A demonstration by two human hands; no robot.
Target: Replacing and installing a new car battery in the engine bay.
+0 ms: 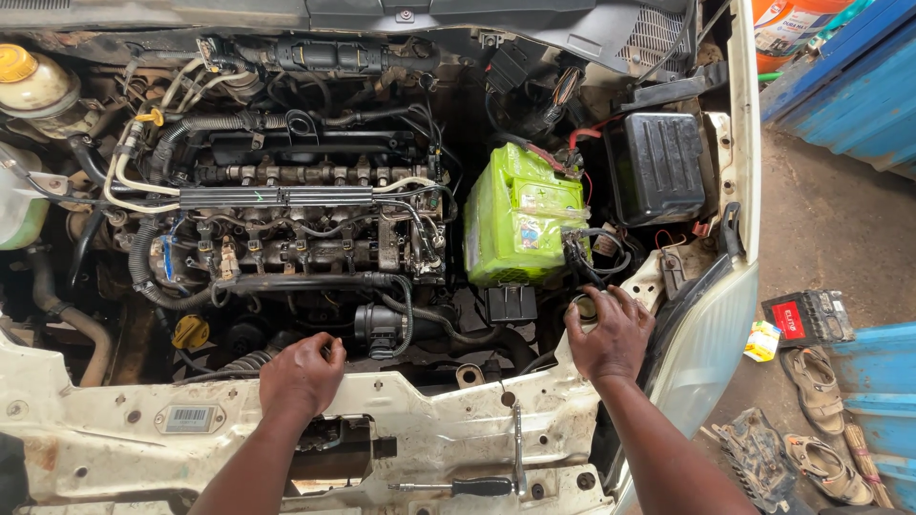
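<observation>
1. Engine bay (305, 210) of a white car fills most of the view, hood up, with the engine's black hoses and metal rail across the middle.
2. White front crossmember (429, 429), scuffed and dirty, runs along the bottom edge of the bay; both forearms reach over it.
3. Bright green battery (520, 215) sits right of the engine, with red and black cables at its far corner.
4. Black plastic box (658, 167) stands just beside the battery, nearer the right fender.
5. Right hand (609, 334) rests palm down at the bay's front right corner, just in front of the battery, fingers curled over a small round pale cap (584, 307); whether it grips the cap I cannot tell.
6. Left hand (301, 372) lies knuckles up at the front edge below the engine, fingers bent down out of sight; what it holds, if anything, is hidden.
7. Black-handled ratchet (477, 486) lies on the crossmember between the two arms, untouched.
8. Yellow oil cap (191, 331) sits left of the left hand.
</observation>
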